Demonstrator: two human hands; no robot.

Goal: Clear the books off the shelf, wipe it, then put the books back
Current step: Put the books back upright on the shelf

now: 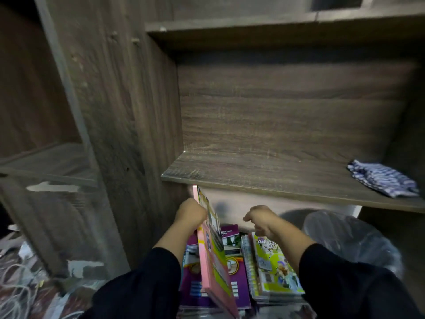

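Observation:
The wooden shelf (264,171) holds no books; a blue-and-white striped cloth (383,178) lies at its right end. Below the shelf, my left hand (189,212) grips a pink-and-green book (216,254) by its top, holding it upright on edge just under the shelf's front lip. My right hand (262,218) hovers beside it with curled fingers, holding nothing that I can see. Under both hands lie a purple book (236,268) and a spiral-bound green notebook (273,268) on a stack.
A bin lined with a clear plastic bag (351,240) stands to the right under the shelf. A tall wooden side panel (119,134) rises on the left. White cables and papers (16,286) clutter the floor at bottom left.

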